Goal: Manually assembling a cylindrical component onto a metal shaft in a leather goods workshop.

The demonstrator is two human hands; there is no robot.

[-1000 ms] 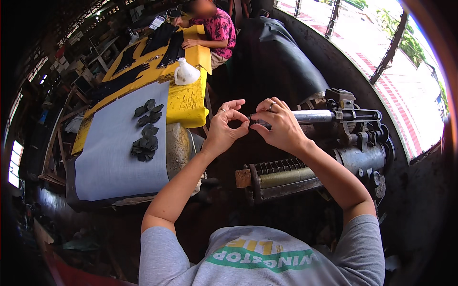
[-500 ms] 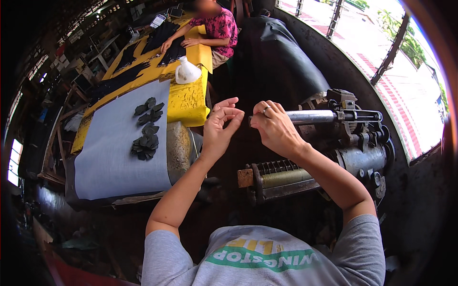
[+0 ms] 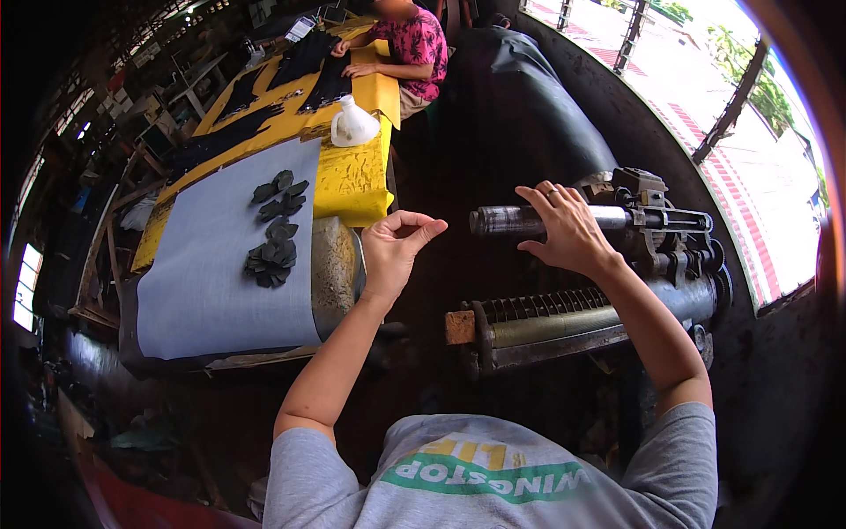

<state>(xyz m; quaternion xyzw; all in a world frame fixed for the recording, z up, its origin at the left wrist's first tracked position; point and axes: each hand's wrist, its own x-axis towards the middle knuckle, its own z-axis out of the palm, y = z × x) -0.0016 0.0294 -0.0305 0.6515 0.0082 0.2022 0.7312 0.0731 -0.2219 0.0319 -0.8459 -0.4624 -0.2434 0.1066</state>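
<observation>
My left hand (image 3: pixel 398 249) is raised to the left of a dark metal machine (image 3: pixel 679 216), thumb and forefinger pressed in a pinch. Whatever those fingertips hold, if anything, is too small to make out. Over the machine's round metal arm (image 3: pixel 500 220), my right hand (image 3: pixel 571 226) has its fingers and thumb spread and grips nothing. Whether its palm touches the metal arm, I cannot tell. The free end of that arm points toward my left hand, with a gap between them.
Small dark cut pieces (image 3: pixel 271 256) lie in clusters on a pale sheet (image 3: pixel 198 273) on the left table. A white plastic container (image 3: pixel 354 123) stands on yellow sheeting (image 3: pixel 352 181). Beyond, a person (image 3: pixel 414 57) handles dark gloves. A spring-lined roller (image 3: pixel 546 322) juts out below the metal arm.
My right hand has opened from its closed grip at the arm's end and slid right along the arm. My left hand has moved slightly down, its fingers drawing in.
</observation>
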